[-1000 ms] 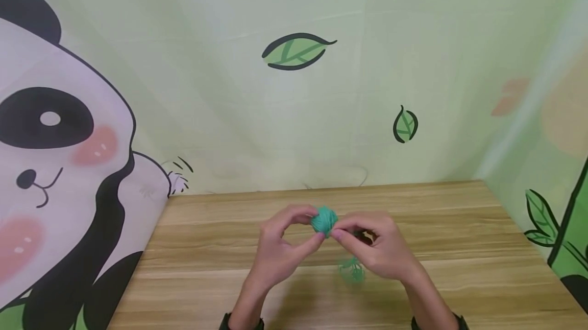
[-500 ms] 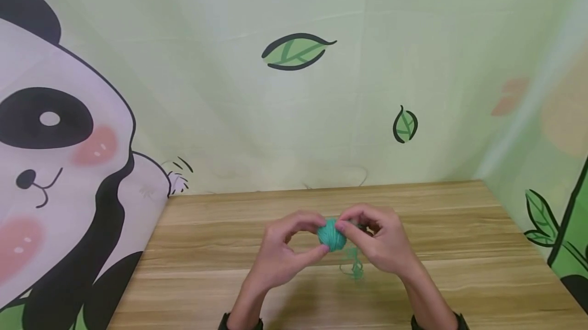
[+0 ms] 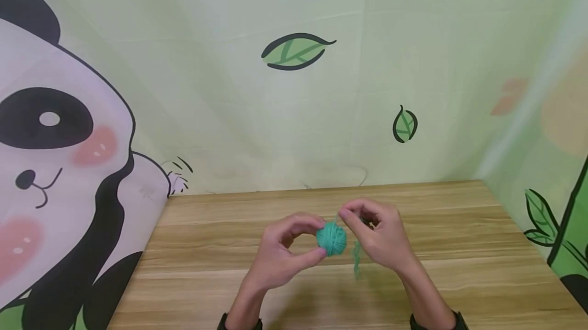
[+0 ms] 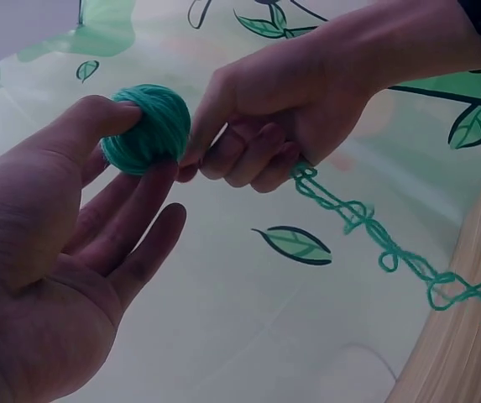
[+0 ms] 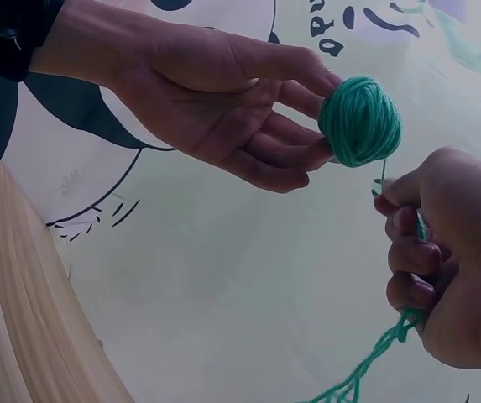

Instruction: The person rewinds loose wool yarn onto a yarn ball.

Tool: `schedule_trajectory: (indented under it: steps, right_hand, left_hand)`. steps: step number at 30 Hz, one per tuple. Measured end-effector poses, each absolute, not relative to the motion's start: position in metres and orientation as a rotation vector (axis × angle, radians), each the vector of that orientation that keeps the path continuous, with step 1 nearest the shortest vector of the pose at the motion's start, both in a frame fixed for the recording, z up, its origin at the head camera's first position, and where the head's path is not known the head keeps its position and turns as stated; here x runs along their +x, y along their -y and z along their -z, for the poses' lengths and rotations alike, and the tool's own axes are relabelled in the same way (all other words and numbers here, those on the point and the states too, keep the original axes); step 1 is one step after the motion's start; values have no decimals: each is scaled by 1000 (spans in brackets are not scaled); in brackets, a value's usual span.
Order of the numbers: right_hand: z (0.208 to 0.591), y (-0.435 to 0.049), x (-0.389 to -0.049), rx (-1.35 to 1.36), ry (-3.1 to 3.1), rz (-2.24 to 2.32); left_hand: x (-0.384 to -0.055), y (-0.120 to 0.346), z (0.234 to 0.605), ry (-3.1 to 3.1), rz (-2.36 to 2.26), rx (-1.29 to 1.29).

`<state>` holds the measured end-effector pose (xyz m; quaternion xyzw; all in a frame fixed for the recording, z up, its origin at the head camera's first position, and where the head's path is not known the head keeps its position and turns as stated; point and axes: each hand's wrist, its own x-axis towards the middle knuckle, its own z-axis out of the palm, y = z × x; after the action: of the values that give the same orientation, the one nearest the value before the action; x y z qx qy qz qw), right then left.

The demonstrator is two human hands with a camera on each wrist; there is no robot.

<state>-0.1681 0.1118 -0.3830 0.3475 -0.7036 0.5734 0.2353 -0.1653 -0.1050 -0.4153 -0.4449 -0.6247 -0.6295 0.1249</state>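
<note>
A small ball of teal yarn (image 3: 332, 238) is held up above the table between the thumb and fingertips of my left hand (image 3: 285, 253). Just to its right, my right hand (image 3: 378, 235) pinches the strand that runs off the ball; in the right wrist view this short length of yarn (image 5: 384, 170) looks taut. The other fingers of the right hand curl round the same yarn. Below them hangs a loose, loopy tail of yarn (image 4: 366, 220), clearest in the left wrist view. The ball (image 5: 360, 122) is wound in many layers.
Both hands are over a wood-grain table (image 3: 206, 228). Behind it hangs a pale green cloth backdrop (image 3: 206, 90) with printed leaves and, at the left, a large printed panda (image 3: 55, 177).
The ball has shifted slightly right and down and turned in the left fingers. My right hand has moved from touching the ball to just above and right of it, drawing the strand out.
</note>
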Motion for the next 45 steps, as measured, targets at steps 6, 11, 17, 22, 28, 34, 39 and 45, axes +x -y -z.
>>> schedule_trajectory:
  steps: [6,11,17,22,28,34,39,45]
  right_hand:
    - [401,-115,-177,854,2124,-1596]
    - [412,-114,-181,1033,2165,-1534]
    - [413,-109,-180,1168,2152,-1447]
    - [412,-107,-179,1200,2129,-1419]
    - [400,-104,-171,1274,2081,-1420]
    - [385,-103,-162,1343,1980,-1467]
    - [398,-109,-167,1365,1889,-1580]
    - [400,-114,-167,1366,1790,-1698]
  left_hand:
    - [-170,105,424,1797,1861,-1241]
    - [-171,104,424,1787,1827,-1116]
    - [-172,102,425,1788,1766,-1002]
    - [-174,102,425,1783,1721,-942]
    - [-175,101,424,1825,1654,-869]
    - [-175,101,424,1856,1597,-834]
    - [-177,100,424,1855,1540,-862]
    - [-175,99,423,1885,1512,-910]
